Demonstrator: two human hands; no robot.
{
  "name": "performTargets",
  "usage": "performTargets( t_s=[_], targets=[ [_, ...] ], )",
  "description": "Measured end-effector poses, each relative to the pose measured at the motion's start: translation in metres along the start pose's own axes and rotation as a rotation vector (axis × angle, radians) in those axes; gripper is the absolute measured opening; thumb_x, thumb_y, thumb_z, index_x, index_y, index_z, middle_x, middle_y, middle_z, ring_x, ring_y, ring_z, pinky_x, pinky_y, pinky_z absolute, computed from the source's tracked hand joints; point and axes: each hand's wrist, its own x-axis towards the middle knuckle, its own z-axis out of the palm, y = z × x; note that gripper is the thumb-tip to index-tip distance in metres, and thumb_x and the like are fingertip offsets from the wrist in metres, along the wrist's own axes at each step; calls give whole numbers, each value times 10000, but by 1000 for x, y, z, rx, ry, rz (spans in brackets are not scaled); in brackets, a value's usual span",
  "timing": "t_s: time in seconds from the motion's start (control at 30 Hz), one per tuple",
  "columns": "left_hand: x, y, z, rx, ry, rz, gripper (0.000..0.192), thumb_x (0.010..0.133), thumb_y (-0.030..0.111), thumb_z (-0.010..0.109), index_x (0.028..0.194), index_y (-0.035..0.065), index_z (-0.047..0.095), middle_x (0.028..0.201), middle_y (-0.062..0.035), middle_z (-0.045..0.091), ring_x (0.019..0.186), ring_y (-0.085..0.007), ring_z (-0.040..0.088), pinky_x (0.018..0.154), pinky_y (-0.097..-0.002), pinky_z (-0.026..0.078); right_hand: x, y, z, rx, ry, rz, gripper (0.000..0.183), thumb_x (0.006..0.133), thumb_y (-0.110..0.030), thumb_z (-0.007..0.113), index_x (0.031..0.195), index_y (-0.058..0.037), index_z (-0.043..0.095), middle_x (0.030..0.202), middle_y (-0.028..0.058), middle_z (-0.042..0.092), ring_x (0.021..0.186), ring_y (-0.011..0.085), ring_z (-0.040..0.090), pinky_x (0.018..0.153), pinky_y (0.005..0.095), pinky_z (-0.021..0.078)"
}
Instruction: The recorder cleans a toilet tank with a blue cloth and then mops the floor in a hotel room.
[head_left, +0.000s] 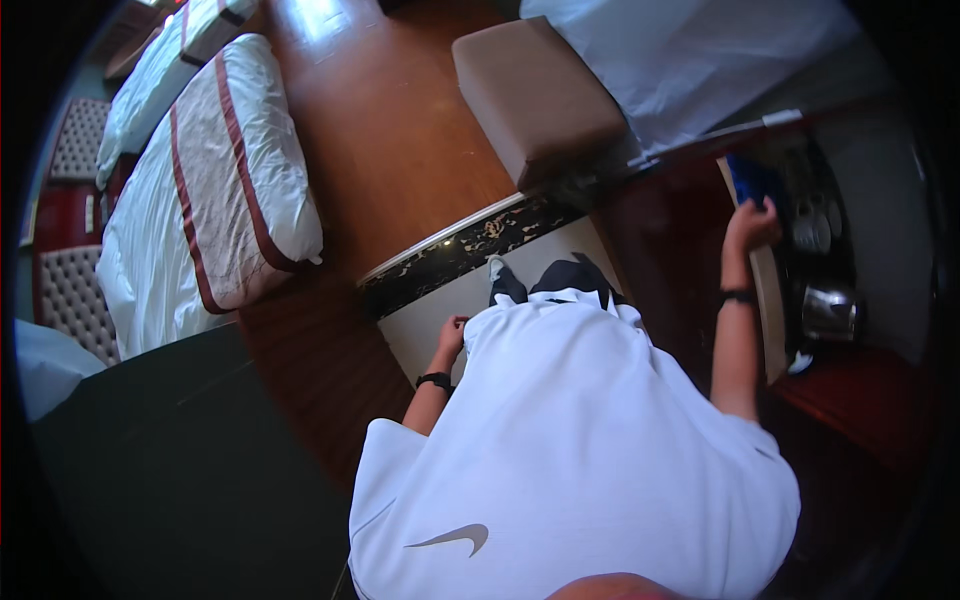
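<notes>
My left hand (453, 330) hangs low beside the hem of my white shirt, and its fingers are partly hidden; I cannot tell whether it holds anything. Out to the right, my right hand (752, 225) is raised at the edge of a dark shelf, its fingers curled close to a blue item (754, 180). Whether the fingers grip that item is not clear. Past the hand, glass cups (811, 225) stand on the dark surface, and a shiny metal kettle or pot (829, 311) is nearer to me. A small white item (800, 363) lies beside it.
A black marble threshold (480, 247) crosses the floor ahead, with wooden flooring (375, 127) beyond. A brown upholstered bench (536, 90) stands ahead on the right, by white bedding. Beds with white covers and a patterned runner (221, 180) are at the left. A dark panel (180, 465) is near my left side.
</notes>
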Motion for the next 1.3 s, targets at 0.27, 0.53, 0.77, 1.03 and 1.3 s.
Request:
performTargets(
  t_s=[0.27,0.53,0.77,1.03,1.3],
  targets=[
    [-12,-35,4,-257,-5,-421,260,847,289,474,826,47,566,661,-57,598,502,-137,525,433,-283,398,-112,-107,2,511,-971,-733,64,731,-87,598,776,-113,636,966,66,567,935,274,528,807,396,426],
    [-42,25,55,-62,308,-506,297,803,279,476,832,32,639,840,-143,654,784,-274,607,707,-388,461,-60,-177,164,157,-1369,-628,217,775,-272,537,906,-154,663,894,87,667,890,267,623,781,398,463],
    [-35,46,122,-578,462,-671,351,841,286,433,994,45,637,1034,-172,629,975,-285,572,835,-387,430,51,-144,323,-728,-1503,-799,450,778,-274,482,1175,-82,573,1298,125,494,1222,328,440,995,444,360],
    [-48,67,177,-658,506,-788,365,847,298,433,1028,44,622,1056,-165,624,990,-272,565,850,-385,424,108,-86,368,-540,-1659,-842,374,782,-258,494,1091,-74,596,1208,137,520,1126,286,479,929,394,393],
    [0,91,157,-671,497,-739,381,853,309,433,1062,43,608,1079,-159,619,1005,-260,559,864,-382,417,9,-207,310,71,-1785,-835,316,793,-243,495,1038,-69,594,1133,130,534,1038,270,494,866,382,406]
  ],
)
